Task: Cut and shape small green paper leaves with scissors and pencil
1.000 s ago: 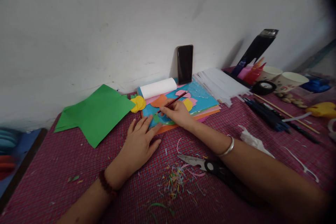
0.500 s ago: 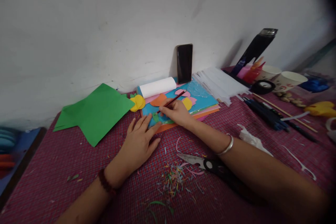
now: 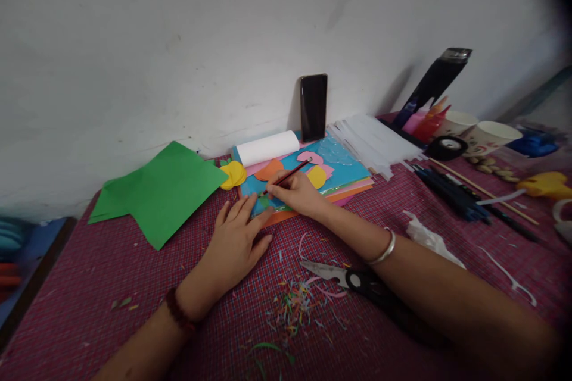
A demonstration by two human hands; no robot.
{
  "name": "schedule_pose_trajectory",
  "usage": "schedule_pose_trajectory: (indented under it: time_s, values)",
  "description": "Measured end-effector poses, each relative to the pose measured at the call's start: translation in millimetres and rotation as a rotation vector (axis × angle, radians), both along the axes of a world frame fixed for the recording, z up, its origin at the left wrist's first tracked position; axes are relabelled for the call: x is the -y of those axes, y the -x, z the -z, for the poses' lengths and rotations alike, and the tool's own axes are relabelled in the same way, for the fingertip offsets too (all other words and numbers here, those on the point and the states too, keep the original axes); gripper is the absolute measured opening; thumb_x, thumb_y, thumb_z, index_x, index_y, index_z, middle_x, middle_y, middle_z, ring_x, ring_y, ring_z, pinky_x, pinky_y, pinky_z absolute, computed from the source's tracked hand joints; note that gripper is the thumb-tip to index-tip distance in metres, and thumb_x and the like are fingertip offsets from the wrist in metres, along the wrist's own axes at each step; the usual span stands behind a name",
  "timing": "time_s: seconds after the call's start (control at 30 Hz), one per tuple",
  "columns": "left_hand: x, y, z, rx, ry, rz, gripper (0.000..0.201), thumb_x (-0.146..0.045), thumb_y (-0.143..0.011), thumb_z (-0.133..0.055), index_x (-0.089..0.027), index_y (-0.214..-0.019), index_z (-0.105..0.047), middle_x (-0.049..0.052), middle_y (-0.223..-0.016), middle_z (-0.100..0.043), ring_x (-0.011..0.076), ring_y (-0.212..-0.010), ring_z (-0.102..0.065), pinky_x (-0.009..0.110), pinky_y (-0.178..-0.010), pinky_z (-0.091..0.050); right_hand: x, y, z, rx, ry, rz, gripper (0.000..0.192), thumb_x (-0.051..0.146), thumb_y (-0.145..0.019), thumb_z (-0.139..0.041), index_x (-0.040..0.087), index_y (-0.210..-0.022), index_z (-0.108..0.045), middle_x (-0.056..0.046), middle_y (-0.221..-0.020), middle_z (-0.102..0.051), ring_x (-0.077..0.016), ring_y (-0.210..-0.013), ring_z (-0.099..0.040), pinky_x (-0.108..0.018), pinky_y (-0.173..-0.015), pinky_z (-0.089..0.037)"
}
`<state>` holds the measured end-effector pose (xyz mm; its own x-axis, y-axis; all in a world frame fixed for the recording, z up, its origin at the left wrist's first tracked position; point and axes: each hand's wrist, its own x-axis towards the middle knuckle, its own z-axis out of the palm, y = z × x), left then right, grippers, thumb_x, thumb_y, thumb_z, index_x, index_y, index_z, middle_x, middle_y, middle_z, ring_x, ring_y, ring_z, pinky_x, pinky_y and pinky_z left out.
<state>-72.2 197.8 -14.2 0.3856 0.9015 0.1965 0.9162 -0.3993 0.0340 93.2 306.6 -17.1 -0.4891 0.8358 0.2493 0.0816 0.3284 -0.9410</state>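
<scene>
We see the right hand [image 3: 295,191] clamped on a pencil [image 3: 290,173] at a green piece [image 3: 264,202], apparently unfinished, the left hand [image 3: 235,245] flat with fingers parted, yellow cutouts [image 3: 233,175] at left already cut.

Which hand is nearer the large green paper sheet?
Left. The left hand lies just right of the large green paper sheet, with a gap between; the right hand, holding a slim dark-red pencil, is farther right.

Dim, soft light, faint shadow left of the phone [image 3: 313,108], blurred edges, dark upper-right corner
</scene>
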Motion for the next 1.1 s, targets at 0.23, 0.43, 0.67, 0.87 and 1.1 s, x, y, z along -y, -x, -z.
schedule_pose_trajectory:
  time_s: [0.23, 0.43, 0.67, 0.87, 1.1]
  values:
    - [1, 0, 1.0, 0.006, 0.007, -0.01, 0.045, -0.037, -0.091, -0.045, -0.03, -0.135, -0.045, 0.014, -0.151, -0.029, 0.033, -0.134, -0.035, 0.057, -0.106, -0.029, 2, -4, -7.0, 0.013, 0.054, 0.023, 0.01, 0.022, -0.079, -0.056, 0.016, -0.07, -0.055, 0.001, -0.058, -0.06, -0.0103, -0.053, -0.056, -0.022, -0.054, -0.044]
    - [1, 1, 2.5, 0.039, 0.004, -0.007, 0.044, -0.036, -0.091, -0.046, -0.031, -0.134, -0.046, 0.012, -0.152, -0.029, 0.0338, -0.135, -0.033, 0.058, -0.107, -0.027, 3, -4, -9.0, 0.149, -0.002, 0.029, 0.012, 0.022, -0.08, -0.055, 0.016, -0.07, -0.055, 0.001, -0.057, -0.058, -0.0105, -0.053, -0.054, -0.023, -0.053, -0.042]
    - [0, 0, 2.1, 0.043, 0.005, -0.014, 0.042, -0.035, -0.09, -0.046, -0.029, -0.132, -0.048, 0.013, -0.151, -0.029, 0.0335, -0.135, -0.033, 0.058, -0.107, -0.027, 1, -1, 1.5, -0.008, -0.066, -0.022, 0.011, 0.026, -0.081, -0.056, 0.016, -0.077, -0.06, -0.002, -0.075, -0.062, -0.0129, -0.069, -0.06, -0.026, -0.066, -0.048]
    - [1, -1, 0.5, 0.043, 0.012, -0.014, 0.042, -0.035, -0.091, -0.046, -0.029, -0.132, -0.048, 0.012, -0.152, -0.028, 0.0326, -0.135, -0.033, 0.058, -0.108, -0.025, -2, -4, -0.4, -0.038, 0.053, 0.028, 0.019, 0.032, -0.084, -0.054, 0.016, -0.076, -0.058, 0.0, -0.062, -0.061, -0.0109, -0.057, -0.056, -0.023, -0.057, -0.045]
    - [-7, 2, -1.6, 0.13, 0.004, 0.108, 0.045, -0.029, -0.087, -0.052, -0.02, -0.131, -0.046, 0.01, -0.132, -0.053, 0.0262, -0.124, -0.045, 0.057, -0.111, -0.02, -10, -10, -11.4, -0.089, -0.106, 0.142, 0.014, 0.023, -0.085, -0.049, 0.016, -0.088, -0.061, -0.003, -0.079, -0.063, -0.0132, -0.073, -0.058, -0.025, -0.066, -0.047]
